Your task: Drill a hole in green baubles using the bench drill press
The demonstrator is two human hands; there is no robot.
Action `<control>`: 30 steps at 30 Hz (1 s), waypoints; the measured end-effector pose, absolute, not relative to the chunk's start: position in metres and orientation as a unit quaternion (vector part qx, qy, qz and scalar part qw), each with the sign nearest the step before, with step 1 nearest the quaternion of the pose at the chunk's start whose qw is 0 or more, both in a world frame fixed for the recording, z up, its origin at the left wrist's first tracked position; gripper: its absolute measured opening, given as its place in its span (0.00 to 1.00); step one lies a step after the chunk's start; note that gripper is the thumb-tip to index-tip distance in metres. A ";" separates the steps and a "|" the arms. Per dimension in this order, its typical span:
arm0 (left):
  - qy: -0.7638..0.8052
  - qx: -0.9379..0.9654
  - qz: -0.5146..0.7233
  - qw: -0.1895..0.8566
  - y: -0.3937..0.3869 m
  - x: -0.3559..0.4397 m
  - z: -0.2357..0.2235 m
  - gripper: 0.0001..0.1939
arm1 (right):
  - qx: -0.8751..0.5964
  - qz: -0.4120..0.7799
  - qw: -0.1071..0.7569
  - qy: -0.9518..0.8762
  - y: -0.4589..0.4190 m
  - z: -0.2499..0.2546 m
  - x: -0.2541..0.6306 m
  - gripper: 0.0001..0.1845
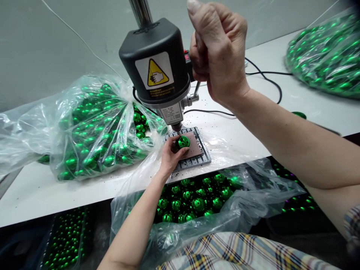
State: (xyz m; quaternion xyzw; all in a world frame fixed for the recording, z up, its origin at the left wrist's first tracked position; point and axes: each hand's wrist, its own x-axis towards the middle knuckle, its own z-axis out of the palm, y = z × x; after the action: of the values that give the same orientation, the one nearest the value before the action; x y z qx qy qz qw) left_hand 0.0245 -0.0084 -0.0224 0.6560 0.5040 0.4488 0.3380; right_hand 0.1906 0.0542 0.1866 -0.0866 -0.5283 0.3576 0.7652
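My left hand [172,155] pinches a shiny green ball [183,141] between thumb and fingers. The ball sits on a pinkish-brown pad [194,144], which lies on the slotted metal base [206,155] of a small black drill press [154,63]. Right above the ball is the press's chuck [176,126]; whether the bit touches the ball I cannot tell. My right hand [221,52] is raised beside the press head, its fingers wrapped round the feed lever [197,90], most of which the hand hides.
A clear bag of green balls [98,131] lies left of the press, another bag [326,56] at the far right. Below the table edge, more green balls [198,204] fill an opened plastic bag. Dark specks dot the white table [92,191]. A black cable [267,74] runs behind.
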 end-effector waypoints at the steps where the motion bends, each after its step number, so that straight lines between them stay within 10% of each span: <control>1: 0.504 0.645 0.457 0.346 -0.008 0.025 -0.024 0.24 | -0.082 0.358 0.766 -0.528 0.055 0.186 0.191 0.26; 30: 0.507 0.613 0.468 0.385 -0.010 0.027 -0.030 0.27 | -0.190 0.156 0.784 -0.570 0.000 0.126 0.192 0.41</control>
State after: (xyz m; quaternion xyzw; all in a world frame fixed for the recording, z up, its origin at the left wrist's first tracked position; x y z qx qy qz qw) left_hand 0.0272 -0.0103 -0.0304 0.6133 0.5068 0.4679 0.3849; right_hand 0.1920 0.0002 0.1263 -0.1901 -0.5702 0.1558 0.7839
